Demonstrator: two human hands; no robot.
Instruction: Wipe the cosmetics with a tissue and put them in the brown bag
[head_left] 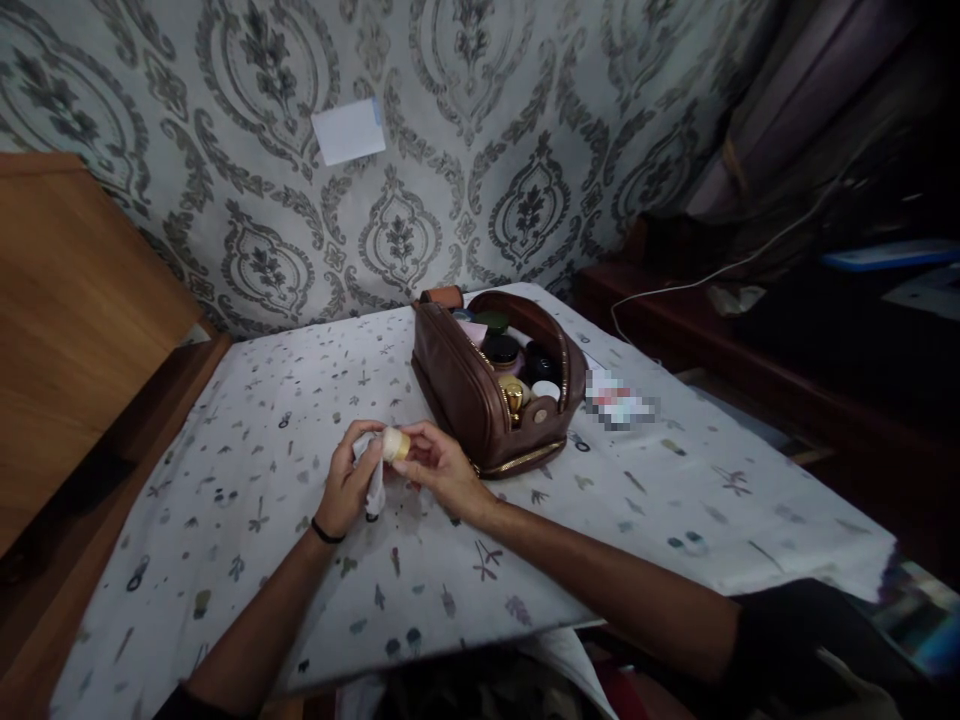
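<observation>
Between both hands is a small cream-coloured jar [395, 445] with a gold band. My left hand [350, 482], with a black band at the wrist, is closed around a white cloth or tissue [376, 490] pressed to the jar's left side. From the right, the fingers of my right hand [442, 472] grip the jar's gold end. Just beyond the hands stands a brown leather toiletry bag [459, 385], unzipped at the top. Inside it are several jars and bottles, among them a black-lidded jar [501, 349], a white lid [545, 390] and a gold cap [514, 396].
A patterned white cloth [300, 400] covers the table. Right of the bag lies a blurred packet [616, 398]. A wooden cabinet [75, 330] borders the left side, a papered wall [450, 170] the back. On the right, a white cable [697, 283] runs over dark furniture.
</observation>
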